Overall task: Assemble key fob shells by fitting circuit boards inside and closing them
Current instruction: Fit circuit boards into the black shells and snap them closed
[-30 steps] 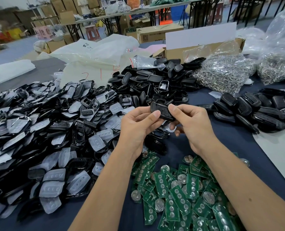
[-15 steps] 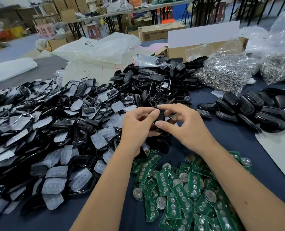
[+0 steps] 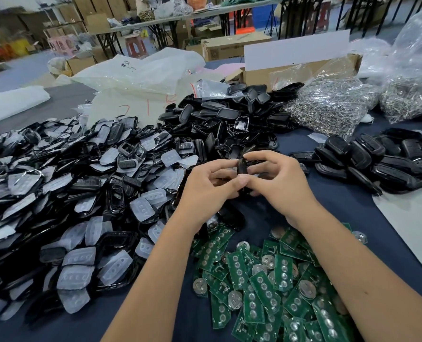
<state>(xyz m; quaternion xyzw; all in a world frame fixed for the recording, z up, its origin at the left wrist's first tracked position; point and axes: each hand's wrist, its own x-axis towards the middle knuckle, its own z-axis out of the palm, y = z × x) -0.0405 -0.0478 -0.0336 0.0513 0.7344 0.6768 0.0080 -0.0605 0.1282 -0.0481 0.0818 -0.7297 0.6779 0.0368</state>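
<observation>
While circuit boards [image 3: 266,287] lie below, both hands pinch black fob shell [image 3: 242,166].

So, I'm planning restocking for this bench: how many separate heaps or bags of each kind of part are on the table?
Green circuit board heaps: 1
Shell heaps with pale pads: 1
Plain black shell heaps: 2
Bags of metal rings: 2
Total: 6

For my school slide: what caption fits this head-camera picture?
Two hands pinch a black key fob above green circuit boards.
</observation>
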